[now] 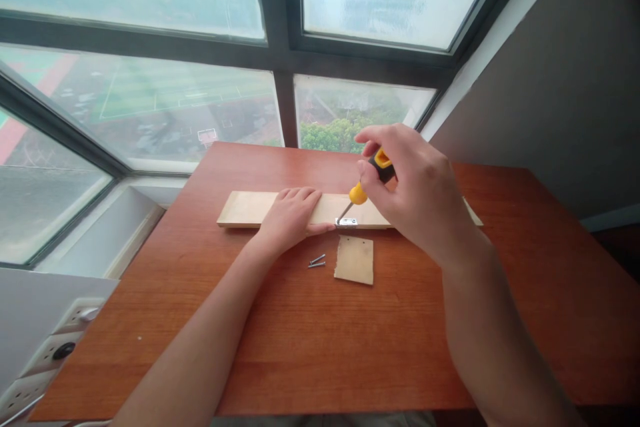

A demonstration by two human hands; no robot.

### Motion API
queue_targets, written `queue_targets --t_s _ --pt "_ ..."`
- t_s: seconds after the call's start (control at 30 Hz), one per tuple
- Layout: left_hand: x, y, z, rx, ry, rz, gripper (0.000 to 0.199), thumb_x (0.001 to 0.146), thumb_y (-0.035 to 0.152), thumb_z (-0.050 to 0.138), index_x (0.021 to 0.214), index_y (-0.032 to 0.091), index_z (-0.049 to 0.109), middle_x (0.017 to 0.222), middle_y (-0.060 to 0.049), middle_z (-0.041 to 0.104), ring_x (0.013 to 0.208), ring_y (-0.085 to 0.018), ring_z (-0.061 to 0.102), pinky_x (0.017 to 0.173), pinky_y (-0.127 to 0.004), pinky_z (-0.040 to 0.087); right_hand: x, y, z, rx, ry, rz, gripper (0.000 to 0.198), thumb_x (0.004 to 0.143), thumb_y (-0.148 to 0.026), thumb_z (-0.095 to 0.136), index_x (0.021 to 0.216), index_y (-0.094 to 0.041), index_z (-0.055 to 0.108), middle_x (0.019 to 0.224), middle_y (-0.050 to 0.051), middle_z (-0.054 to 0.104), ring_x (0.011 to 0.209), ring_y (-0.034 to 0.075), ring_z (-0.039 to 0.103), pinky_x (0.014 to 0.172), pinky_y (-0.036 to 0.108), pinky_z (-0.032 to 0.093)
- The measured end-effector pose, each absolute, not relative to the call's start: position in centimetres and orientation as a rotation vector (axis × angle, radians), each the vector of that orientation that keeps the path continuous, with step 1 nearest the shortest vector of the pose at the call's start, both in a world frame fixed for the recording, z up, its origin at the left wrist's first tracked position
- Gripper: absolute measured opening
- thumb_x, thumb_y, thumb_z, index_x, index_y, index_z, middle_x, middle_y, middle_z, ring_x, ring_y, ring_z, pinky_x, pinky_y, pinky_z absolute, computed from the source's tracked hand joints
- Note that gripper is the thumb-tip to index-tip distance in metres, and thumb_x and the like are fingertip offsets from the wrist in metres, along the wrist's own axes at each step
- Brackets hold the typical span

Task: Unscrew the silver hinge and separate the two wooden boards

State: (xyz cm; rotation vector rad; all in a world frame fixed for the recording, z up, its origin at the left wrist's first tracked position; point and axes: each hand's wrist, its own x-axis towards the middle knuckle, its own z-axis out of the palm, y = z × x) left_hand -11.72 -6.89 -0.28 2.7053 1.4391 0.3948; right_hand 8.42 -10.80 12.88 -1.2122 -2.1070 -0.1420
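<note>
the right hand grips a screwdriver, its tip at a metal hinge on a pale board; the left hand lies open across the board. screws and a thin wooden piece lie nearer on the table.

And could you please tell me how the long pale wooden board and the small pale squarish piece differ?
The long pale wooden board is far larger than the small pale squarish piece. The left hand rests on the board; neither hand touches the piece. Both are flat and pale.
</note>
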Motion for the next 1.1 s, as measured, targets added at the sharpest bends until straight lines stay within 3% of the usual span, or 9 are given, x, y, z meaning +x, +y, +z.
queue_targets --t_s 0.1,0.3,0.37,0.5,0.67,0.73,0.93,1.1 --pt "-11.77 -6.86 -0.30 2.703 1.434 0.390 0.067 0.083 0.069 0.051 0.128 0.019 0.050 0.126 -0.013 0.060 0.117 -0.031 0.055 0.099 -0.042 0.037 8.50 -10.83 12.99 -1.150 -2.138 -0.072 0.039 0.081 -0.008 0.051 0.119 -0.016 0.052 0.115 0.009 0.060 0.100 0.020 0.059 0.087 0.033 0.048" --pt "-11.73 -6.84 -0.30 2.696 1.450 0.387 0.067 0.083 0.071 0.050 0.125 0.019 0.052 0.126 -0.013 0.060 0.116 -0.031 0.055 0.099 -0.042 0.037 8.78 -10.11 12.19 -1.367 -1.995 -0.243 0.026 0.088 -0.035 0.057 0.110 -0.022 0.055 0.106 0.008 0.065 0.091 0.026 0.061 0.081 0.042 0.049" --pt "-11.71 -6.85 -0.24 2.691 1.449 0.389 0.067 0.083 0.070 0.049 0.126 0.019 0.052 0.126 -0.013 0.060 0.116 -0.031 0.055 0.100 -0.042 0.036 8.78 -10.07 12.08 -1.338 -1.999 -0.194 0.021 0.088 -0.027 0.055 0.108 -0.022 0.054 0.105 0.007 0.064 0.089 0.023 0.061 0.079 0.039 0.049" --pt "-11.72 -6.90 -0.13 2.680 1.421 0.396 0.067 0.083 0.068 0.051 0.129 0.019 0.050 0.127 -0.013 0.060 0.118 -0.031 0.054 0.101 -0.042 0.036 8.57 -10.29 12.29 -1.142 -2.091 -0.032 0.040 0.079 -0.008 0.049 0.115 -0.023 0.047 0.112 0.006 0.057 0.100 0.020 0.057 0.088 0.037 0.048" --pt "-11.72 -6.90 -0.29 2.680 1.437 0.408 0.064 0.082 0.068 0.053 0.126 0.021 0.052 0.126 -0.013 0.060 0.116 -0.031 0.054 0.100 -0.042 0.036 8.30 -10.11 12.22 -1.227 -2.029 -0.138 0.018 0.087 -0.028 0.057 0.104 -0.024 0.054 0.104 0.006 0.061 0.094 0.024 0.058 0.087 0.041 0.049" --pt "-11.71 -6.86 -0.38 2.682 1.448 0.406 0.065 0.082 0.069 0.052 0.125 0.021 0.052 0.126 -0.012 0.060 0.117 -0.031 0.054 0.100 -0.042 0.036 8.37 -10.03 12.17 -1.282 -2.001 -0.192 0.013 0.088 -0.028 0.055 0.101 -0.023 0.056 0.099 0.006 0.063 0.089 0.023 0.059 0.083 0.040 0.049" --pt "-11.72 -6.82 -0.40 2.682 1.443 0.392 0.067 0.083 0.070 0.050 0.129 0.020 0.051 0.127 -0.013 0.059 0.118 -0.031 0.053 0.100 -0.043 0.036 8.88 -10.25 12.67 -1.141 -2.090 -0.050 0.040 0.077 -0.008 0.050 0.114 -0.023 0.050 0.113 0.008 0.060 0.105 0.023 0.059 0.092 0.041 0.048" --pt "-11.70 -6.89 -0.43 2.677 1.448 0.404 0.065 0.083 0.069 0.052 0.127 0.021 0.051 0.127 -0.012 0.060 0.118 -0.031 0.054 0.100 -0.042 0.036 8.92 -10.00 12.39 -1.310 -2.004 -0.207 0.023 0.085 -0.029 0.058 0.107 -0.023 0.056 0.106 0.007 0.065 0.095 0.026 0.061 0.086 0.043 0.048"
